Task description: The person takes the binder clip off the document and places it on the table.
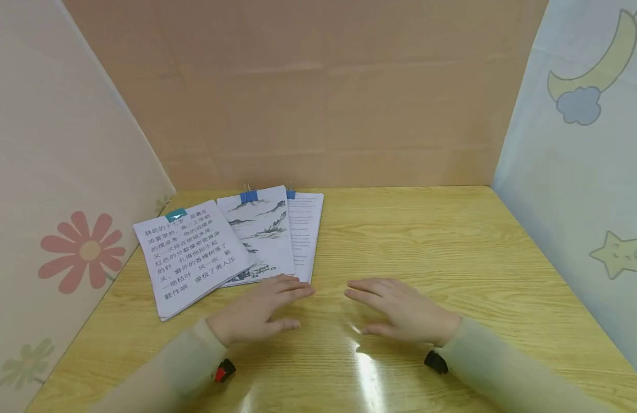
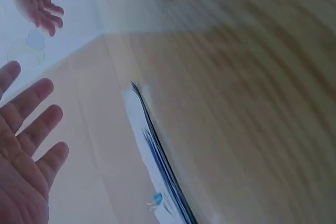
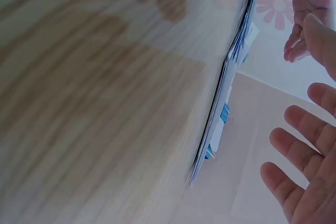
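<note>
My left hand (image 1: 261, 310) hovers over the wooden table, nearest to the lower edge of the paper stacks, its fingers extended and holding nothing. Facing it from the right is my right hand (image 1: 406, 310), likewise with straight fingers and nothing in them. Three clipped paper stacks overlap at the left: one with large handwritten-style Chinese text (image 1: 189, 258), one with an ink landscape (image 1: 264, 229), and a partly covered one with small print (image 1: 307, 229). A teal binder clip (image 1: 176, 215) holds the first; blue binder clips (image 1: 249, 196) hold the other two.
The wooden table (image 1: 411, 241) extends to a brown back wall (image 1: 323, 97). A flower-printed panel (image 1: 19, 172) borders the left side, and one with a moon and star (image 1: 571, 189) borders the right. Dark straps (image 1: 436, 362) sit at both wrists.
</note>
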Demonstrator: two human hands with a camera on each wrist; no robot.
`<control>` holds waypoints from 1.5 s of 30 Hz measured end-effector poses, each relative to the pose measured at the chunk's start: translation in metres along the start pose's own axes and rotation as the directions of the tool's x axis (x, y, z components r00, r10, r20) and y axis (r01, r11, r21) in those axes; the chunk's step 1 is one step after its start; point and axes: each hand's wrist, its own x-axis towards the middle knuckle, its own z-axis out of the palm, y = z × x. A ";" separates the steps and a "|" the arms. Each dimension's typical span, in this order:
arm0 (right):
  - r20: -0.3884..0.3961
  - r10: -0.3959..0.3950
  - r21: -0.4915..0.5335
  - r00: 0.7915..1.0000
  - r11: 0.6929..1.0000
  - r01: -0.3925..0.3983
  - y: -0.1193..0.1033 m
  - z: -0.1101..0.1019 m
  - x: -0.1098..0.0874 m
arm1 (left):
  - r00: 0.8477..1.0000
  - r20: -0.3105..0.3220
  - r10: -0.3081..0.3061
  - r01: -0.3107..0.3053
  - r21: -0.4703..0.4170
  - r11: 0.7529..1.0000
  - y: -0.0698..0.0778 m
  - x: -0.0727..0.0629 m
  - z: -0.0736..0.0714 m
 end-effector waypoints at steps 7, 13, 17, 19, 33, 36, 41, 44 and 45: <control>0.005 0.012 0.036 1.000 0.999 -0.012 -0.002 0.010 0.019 | 0.956 -0.173 -0.236 0.220 -0.109 0.969 -0.028 -0.008 -0.001; 0.058 0.043 0.115 0.997 0.992 -0.050 -0.006 0.017 0.049 | 0.861 -0.234 -0.452 0.423 -0.167 0.891 -0.057 -0.017 -0.012; 0.089 0.072 0.183 0.993 0.979 -0.087 -0.006 0.026 0.079 | 0.794 -0.228 -0.563 0.524 -0.214 0.825 -0.075 -0.024 -0.016; 0.109 0.095 0.209 0.989 0.971 -0.117 -0.005 0.032 0.094 | 0.757 -0.220 -0.615 0.570 -0.239 0.786 -0.082 -0.029 -0.018; 0.214 0.320 0.429 0.923 0.818 -0.383 0.000 0.063 0.185 | 0.565 -0.166 -0.808 0.757 -0.284 0.588 -0.127 -0.065 -0.044; 0.240 0.352 0.491 0.905 0.760 -0.426 -0.002 0.065 0.200 | 0.527 -0.126 -0.840 0.781 -0.317 0.538 -0.137 -0.073 -0.049; 0.305 0.411 0.549 0.859 0.661 -0.512 -0.006 0.068 0.220 | 0.451 -0.047 -0.891 0.812 -0.392 0.432 -0.150 -0.082 -0.057; 0.342 0.445 0.558 0.827 0.612 -0.561 -0.007 0.071 0.230 | 0.411 -0.024 -0.911 0.821 -0.424 0.382 -0.156 -0.086 -0.060; 0.353 0.455 0.558 0.817 0.599 -0.574 -0.008 0.072 0.233 | 0.397 -0.025 -0.918 0.824 -0.431 0.368 -0.159 -0.087 -0.061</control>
